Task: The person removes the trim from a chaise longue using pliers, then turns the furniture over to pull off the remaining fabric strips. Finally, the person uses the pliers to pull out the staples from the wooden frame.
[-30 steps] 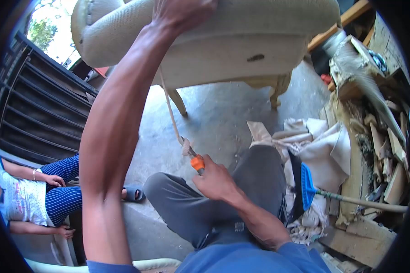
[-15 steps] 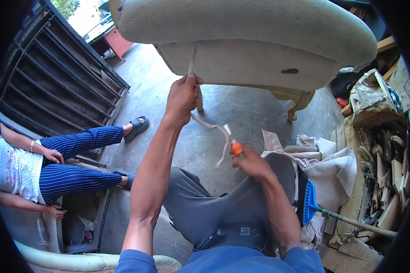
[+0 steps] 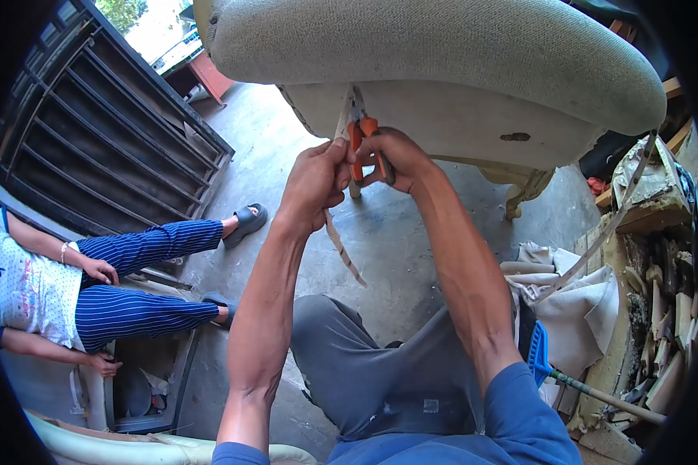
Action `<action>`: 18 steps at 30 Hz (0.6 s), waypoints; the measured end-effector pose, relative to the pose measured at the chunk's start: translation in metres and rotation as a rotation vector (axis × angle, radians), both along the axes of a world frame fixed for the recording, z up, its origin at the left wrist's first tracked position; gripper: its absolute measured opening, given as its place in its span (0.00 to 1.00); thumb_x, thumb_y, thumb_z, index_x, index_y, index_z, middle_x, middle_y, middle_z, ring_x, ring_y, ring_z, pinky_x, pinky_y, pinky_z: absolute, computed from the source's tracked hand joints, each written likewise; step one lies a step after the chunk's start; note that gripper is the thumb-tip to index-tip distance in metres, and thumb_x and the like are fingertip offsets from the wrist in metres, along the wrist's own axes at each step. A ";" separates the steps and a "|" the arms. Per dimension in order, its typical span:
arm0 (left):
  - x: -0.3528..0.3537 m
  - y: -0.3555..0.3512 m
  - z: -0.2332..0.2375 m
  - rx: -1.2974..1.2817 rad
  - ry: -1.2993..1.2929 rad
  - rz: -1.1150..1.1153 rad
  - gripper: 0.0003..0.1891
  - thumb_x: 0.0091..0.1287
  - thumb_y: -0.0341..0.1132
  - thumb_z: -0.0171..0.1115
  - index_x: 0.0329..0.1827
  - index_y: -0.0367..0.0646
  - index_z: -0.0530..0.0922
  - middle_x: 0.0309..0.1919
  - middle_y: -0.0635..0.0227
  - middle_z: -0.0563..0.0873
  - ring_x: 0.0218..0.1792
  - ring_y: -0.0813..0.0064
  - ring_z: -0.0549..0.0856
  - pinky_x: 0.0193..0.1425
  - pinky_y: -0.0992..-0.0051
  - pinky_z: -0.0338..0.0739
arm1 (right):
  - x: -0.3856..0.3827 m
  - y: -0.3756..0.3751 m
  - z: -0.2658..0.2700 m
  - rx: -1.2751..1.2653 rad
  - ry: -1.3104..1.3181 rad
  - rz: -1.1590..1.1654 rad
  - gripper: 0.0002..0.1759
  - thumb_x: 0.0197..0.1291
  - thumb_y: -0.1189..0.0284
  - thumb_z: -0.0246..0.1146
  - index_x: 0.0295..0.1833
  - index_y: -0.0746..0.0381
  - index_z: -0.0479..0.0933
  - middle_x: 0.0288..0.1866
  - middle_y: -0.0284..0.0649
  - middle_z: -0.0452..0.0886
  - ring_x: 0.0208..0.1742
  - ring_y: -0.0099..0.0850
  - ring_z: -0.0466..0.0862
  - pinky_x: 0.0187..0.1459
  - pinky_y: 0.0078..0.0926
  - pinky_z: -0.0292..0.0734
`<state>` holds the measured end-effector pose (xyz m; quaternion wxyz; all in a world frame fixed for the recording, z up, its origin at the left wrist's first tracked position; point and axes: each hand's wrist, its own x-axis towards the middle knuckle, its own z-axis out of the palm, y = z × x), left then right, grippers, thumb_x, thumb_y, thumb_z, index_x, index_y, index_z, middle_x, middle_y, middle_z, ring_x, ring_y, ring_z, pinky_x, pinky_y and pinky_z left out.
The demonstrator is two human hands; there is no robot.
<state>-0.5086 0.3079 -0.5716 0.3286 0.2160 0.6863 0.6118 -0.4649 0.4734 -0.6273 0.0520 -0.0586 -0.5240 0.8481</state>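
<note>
My left hand [image 3: 314, 184] pinches a narrow pale fabric strip [image 3: 336, 242] that runs up to the underside of an upholstered seat [image 3: 434, 43]. Below the fist the strip's loose end dangles. In my right hand [image 3: 401, 159] is a pair of orange-handled pliers [image 3: 369, 126], gripped around the handles. The pliers point upward, their metal jaws right at the strip close under the padded edge. Both hands are side by side in front of the seat's pale lower panel [image 3: 457, 116], which has a small dark hole [image 3: 515, 137].
A seated person [image 3: 143, 246] in striped trousers is at the left by a dark metal gate [image 3: 108, 132]. At the right lie crumpled cloth [image 3: 578, 310], a blue rake head [image 3: 537, 350] and scrap wood [image 3: 667, 310]. Another pale strip [image 3: 624, 209] hangs at the seat's right end.
My right hand has risen with the pliers from above my knee to the strip beside my left hand. A pale strip now shows at the right. The seat appears slightly lower and further right.
</note>
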 end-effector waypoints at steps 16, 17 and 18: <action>-0.082 0.058 0.134 0.213 1.970 0.426 0.18 0.72 0.40 0.48 0.50 0.41 0.84 0.44 0.50 0.88 0.52 0.51 0.85 0.66 0.54 0.74 | 0.008 -0.040 -0.009 0.069 -0.151 -0.114 0.06 0.56 0.72 0.58 0.39 0.62 0.72 0.25 0.35 0.76 0.22 0.25 0.75 0.23 0.27 0.72; -0.084 0.055 0.133 0.229 1.976 0.465 0.18 0.72 0.40 0.48 0.50 0.41 0.84 0.44 0.50 0.88 0.52 0.51 0.85 0.66 0.54 0.74 | 0.003 -0.089 -0.076 0.549 0.196 -0.030 0.05 0.55 0.73 0.57 0.37 0.61 0.71 0.24 0.34 0.73 0.22 0.25 0.75 0.23 0.28 0.71; -0.090 0.059 0.139 0.269 2.057 0.468 0.18 0.71 0.39 0.48 0.49 0.41 0.85 0.44 0.51 0.88 0.52 0.52 0.85 0.68 0.55 0.73 | -0.005 -0.093 -0.051 0.610 0.254 -0.059 0.05 0.55 0.73 0.57 0.37 0.61 0.71 0.24 0.34 0.73 0.22 0.25 0.75 0.23 0.28 0.71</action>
